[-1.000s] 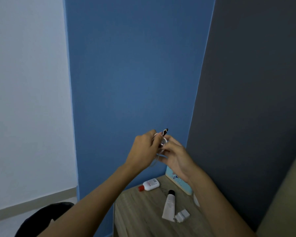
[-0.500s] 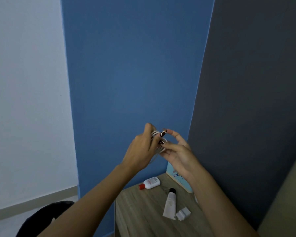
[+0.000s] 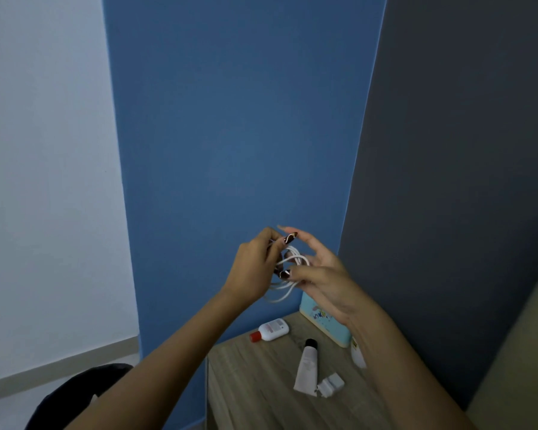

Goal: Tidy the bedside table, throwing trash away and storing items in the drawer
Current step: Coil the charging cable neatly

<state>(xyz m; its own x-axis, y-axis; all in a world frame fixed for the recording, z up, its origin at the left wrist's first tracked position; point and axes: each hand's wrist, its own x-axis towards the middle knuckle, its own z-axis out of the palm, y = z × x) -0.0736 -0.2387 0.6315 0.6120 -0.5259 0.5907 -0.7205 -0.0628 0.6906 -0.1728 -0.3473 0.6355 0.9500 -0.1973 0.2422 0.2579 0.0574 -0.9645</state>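
Both my hands are raised in front of the blue wall, above the wooden bedside table. A white cable is looped in coils between them. My left hand pinches the loops from the left. My right hand holds the coils from the right, thumb on the cable and the other fingers spread. On the table lie a small white bottle with a red cap, a pale tube with a black cap and a white charger plug.
A light blue box leans on the dark grey wall at the table's back right, with a white object partly hidden behind my right forearm. A black bin or bag sits on the floor at lower left. A beige bed edge fills the right.
The hands have kept winding the white cable; more loops now hang between them, and my right fingers have spread wider. The hands sit slightly higher over the table.
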